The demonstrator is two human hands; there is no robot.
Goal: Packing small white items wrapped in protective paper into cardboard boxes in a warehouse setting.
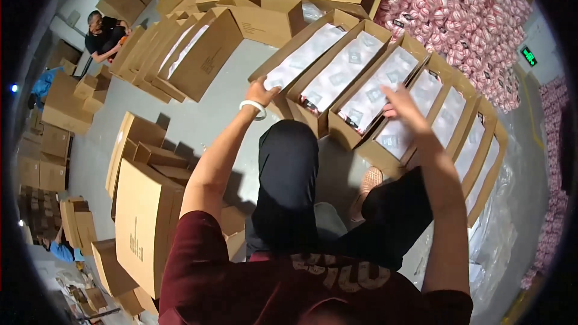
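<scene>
Along the row of open cartons (337, 78), filled with white packets (343, 69), the left hand (260, 93) is closed on a carton edge; the right hand (402, 108) is laid open, fingers spread, on packets; flaps remain unsealed.

- Single head-worn fisheye view, looking steeply down over the wearer's own torso and knees.
- Close range: row of open cartons (361, 84) ahead; edges bend toward the rim.

Brown cardboard boxes (337, 78) hold white packets (346, 66), beside a heap of seemingly pink-and-white striped bundles (457, 12), maroon shirt (241, 277)
</scene>
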